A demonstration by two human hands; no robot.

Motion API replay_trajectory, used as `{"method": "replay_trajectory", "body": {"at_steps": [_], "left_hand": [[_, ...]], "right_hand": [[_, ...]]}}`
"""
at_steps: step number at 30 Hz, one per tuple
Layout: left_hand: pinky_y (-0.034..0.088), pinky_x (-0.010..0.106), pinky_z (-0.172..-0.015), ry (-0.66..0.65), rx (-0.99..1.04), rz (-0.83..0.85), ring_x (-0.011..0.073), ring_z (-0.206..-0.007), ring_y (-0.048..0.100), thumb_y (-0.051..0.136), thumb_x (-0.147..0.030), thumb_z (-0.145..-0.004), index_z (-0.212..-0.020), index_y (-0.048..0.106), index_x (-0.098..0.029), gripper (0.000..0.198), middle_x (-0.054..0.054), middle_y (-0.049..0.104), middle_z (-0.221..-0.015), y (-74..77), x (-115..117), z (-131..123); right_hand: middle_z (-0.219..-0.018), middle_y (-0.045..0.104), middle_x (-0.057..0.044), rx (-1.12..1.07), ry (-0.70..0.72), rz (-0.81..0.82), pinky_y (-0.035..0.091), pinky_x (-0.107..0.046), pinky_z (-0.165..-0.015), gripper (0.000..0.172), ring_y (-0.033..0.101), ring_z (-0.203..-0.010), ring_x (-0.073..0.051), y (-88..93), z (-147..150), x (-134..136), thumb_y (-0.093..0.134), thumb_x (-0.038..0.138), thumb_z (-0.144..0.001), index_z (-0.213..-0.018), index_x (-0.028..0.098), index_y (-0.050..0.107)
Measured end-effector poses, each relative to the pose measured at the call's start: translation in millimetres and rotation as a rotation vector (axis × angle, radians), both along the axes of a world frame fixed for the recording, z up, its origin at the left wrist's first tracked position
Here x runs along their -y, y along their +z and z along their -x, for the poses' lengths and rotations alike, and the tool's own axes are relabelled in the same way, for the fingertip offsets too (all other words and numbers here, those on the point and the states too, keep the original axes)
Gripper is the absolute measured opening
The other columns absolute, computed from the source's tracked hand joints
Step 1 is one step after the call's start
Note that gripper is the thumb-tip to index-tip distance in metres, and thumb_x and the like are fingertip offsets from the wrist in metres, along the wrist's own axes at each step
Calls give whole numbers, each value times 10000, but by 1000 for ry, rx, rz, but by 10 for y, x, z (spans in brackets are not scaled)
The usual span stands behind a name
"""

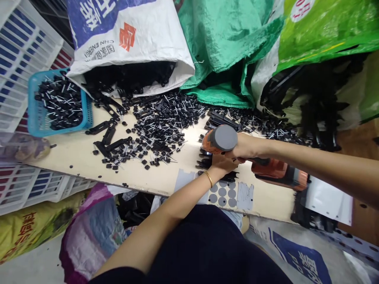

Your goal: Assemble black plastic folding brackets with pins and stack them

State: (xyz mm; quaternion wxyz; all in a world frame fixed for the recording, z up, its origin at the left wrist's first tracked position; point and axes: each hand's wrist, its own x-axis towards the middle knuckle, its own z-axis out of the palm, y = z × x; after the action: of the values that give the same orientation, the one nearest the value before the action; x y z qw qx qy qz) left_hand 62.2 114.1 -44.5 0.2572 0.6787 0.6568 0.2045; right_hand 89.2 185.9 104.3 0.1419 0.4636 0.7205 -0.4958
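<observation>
Step in hand, judged: power-tool work on small black parts. Right hand [244, 146] closed round the handle of 1 orange power drill [212, 142], above the left hand [222, 162]. Left hand low at the black parts [204, 163] on the table [74, 153], right of the heap of pinned caps [166, 122]; fingers hidden, grip cannot be told. Next move calls for, probably: drill held square, parts steady, left fingers clear of the tip.
</observation>
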Motion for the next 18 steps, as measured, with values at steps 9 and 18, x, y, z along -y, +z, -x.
{"method": "replay_trajectory", "body": {"at_steps": [9, 18], "left_hand": [[472, 357, -880, -48, -24, -30, 250, -1023, 621, 536, -465, -841, -998, 690, -240, 315, 56, 714, -970, 139, 283, 24], [498, 348, -775, -51, 6, -6, 250, -886, 659, 551, -367, -815, -797, 722, -227, 222, 59, 721, -800, -11, 546, -78]], "right_hand": [[-528, 559, 6, -18, -124, 144, 445, -217, -408, 276, 526, -484, -139, 223, -156, 325, 665, 172, -532, -807, 166, 648], [-475, 513, 24, 14, -73, 96, 425, -206, -409, 244, 519, -483, -138, 72, -171, 557, 658, 145, -509, -750, 176, 640]]}}
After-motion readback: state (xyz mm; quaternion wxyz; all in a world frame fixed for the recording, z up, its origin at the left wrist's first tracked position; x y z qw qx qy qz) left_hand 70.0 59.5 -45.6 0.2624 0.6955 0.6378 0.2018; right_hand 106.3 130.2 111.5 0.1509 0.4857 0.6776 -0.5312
